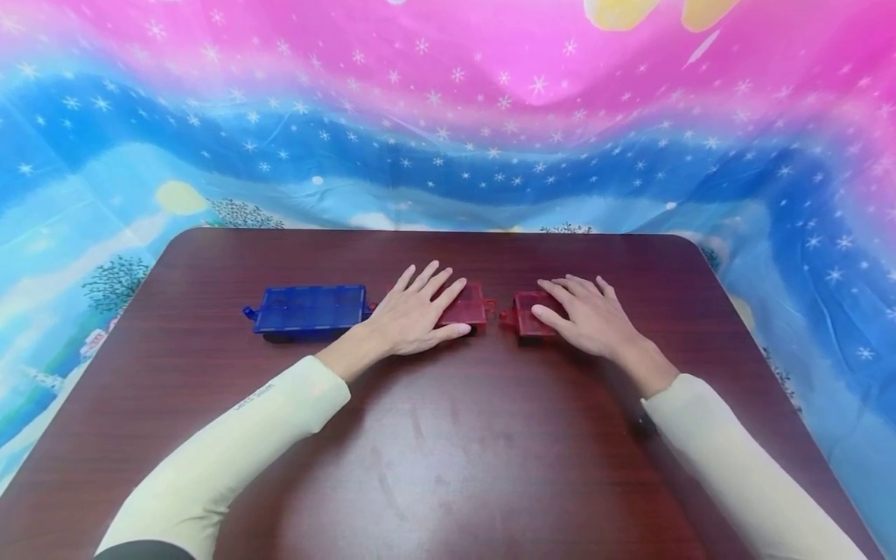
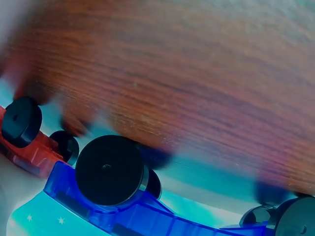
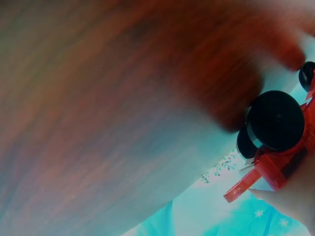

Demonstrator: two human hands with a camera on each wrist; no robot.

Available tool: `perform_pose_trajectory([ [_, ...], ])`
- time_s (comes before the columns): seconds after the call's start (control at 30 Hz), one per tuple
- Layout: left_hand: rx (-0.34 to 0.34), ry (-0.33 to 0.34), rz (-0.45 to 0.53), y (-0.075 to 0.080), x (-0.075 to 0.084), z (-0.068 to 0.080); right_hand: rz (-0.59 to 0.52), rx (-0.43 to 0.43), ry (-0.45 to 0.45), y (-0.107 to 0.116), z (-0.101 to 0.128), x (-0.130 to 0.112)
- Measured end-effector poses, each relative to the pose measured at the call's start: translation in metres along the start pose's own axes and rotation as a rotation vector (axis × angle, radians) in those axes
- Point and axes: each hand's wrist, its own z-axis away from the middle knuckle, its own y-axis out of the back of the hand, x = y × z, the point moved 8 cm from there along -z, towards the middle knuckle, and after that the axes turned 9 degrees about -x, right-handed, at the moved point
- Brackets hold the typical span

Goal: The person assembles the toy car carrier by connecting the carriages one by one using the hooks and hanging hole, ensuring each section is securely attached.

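Left hand (image 1: 413,311) flat, fingers straight, resting on red car (image 1: 465,306) coupled to blue car (image 1: 310,308) on brown table (image 1: 448,435). Right hand (image 1: 588,315) likewise flat on second red car (image 1: 530,314), just apart. Wrist views blurred; apparently black wheels (image 2: 109,169).

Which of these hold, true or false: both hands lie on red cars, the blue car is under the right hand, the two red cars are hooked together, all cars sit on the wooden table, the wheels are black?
1. Each hand rests flat on a red car. True: left hand on the left red car, right hand on the right red car.
2. The blue car is under the right hand. False: no hand covers it; it lies left of the left hand.
3. The two red cars are hooked together. False: a gap shows between them.
4. All cars sit on the wooden table. True.
5. The wheels are black. True.
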Motion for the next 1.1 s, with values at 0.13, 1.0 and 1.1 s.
perform_pose_trajectory([
  [0.13, -0.007, 0.000, 0.011, -0.001, 0.000, -0.001, 0.011, -0.010, -0.002, 0.000, -0.001, 0.001],
  [1.0, 0.046, -0.063, 0.046, 0.003, 0.000, 0.004, 0.030, -0.046, -0.024, -0.003, -0.010, 0.006],
  [1.1, 0.050, -0.062, 0.042, 0.003, -0.001, 0.003, 0.029, -0.046, -0.026, -0.002, -0.012, 0.006],
])
